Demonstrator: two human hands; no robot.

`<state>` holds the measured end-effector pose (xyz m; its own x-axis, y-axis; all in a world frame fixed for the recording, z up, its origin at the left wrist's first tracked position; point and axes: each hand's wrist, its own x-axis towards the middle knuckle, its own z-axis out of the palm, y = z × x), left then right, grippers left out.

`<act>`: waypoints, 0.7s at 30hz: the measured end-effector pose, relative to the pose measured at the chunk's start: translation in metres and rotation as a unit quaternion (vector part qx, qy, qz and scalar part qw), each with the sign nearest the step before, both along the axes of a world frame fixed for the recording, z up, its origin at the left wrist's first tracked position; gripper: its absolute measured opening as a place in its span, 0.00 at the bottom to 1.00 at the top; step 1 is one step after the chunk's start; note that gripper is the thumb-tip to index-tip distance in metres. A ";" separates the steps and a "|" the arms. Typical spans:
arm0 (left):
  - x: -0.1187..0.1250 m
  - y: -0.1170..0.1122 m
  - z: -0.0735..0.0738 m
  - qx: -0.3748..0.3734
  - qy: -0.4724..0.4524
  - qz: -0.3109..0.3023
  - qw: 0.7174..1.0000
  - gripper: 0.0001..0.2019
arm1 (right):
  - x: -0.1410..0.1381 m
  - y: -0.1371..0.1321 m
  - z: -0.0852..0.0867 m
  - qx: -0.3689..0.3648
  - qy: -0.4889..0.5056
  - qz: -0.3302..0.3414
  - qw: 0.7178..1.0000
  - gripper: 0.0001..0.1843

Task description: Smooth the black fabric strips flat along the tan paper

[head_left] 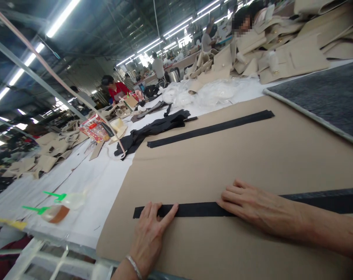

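A long black fabric strip lies across the tan board. My left hand rests near the strip's left end, fingers lying on it and thumb apart. Farther right, my right hand is closed at the strip, fingers bent together and thumb along its near edge; its fingertips are partly hidden. Past my right forearm the black material continues, wider and with a greyish upper edge. Toward the back of the board lies a stack of black strips.
Bunched black fabric lies beyond the board. Two squeeze bottles with green nozzles lie at left. A dark grey mat borders the right. Clear plastic bags and tan pieces are piled behind. Other people work farther back.
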<state>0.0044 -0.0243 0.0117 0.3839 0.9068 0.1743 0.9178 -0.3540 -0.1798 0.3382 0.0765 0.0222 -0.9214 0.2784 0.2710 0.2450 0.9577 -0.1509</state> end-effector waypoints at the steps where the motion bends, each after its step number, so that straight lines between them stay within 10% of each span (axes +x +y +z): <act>1: -0.001 0.000 0.000 0.004 -0.002 -0.001 1.000 0.40 | 0.004 0.000 -0.002 -0.004 -0.002 -0.003 1.000 0.12; 7: 0.039 0.009 0.021 0.064 -0.133 0.002 0.989 0.31 | 0.011 -0.001 -0.006 0.005 -0.005 -0.014 1.000 0.11; 14: 0.138 0.029 0.008 -0.087 -0.272 -0.071 0.956 0.20 | 0.009 -0.004 -0.003 0.058 -0.001 -0.044 0.997 0.09; 21: 0.134 0.028 -0.002 -0.091 -0.207 -0.104 0.969 0.21 | 0.027 -0.003 -0.003 0.064 -0.026 -0.039 0.997 0.07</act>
<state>0.1388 0.0035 0.0097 0.4926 0.8480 0.1957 0.8040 -0.5295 0.2705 0.3653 0.0733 0.0193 -0.9121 0.3153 0.2621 0.3232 0.9462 -0.0136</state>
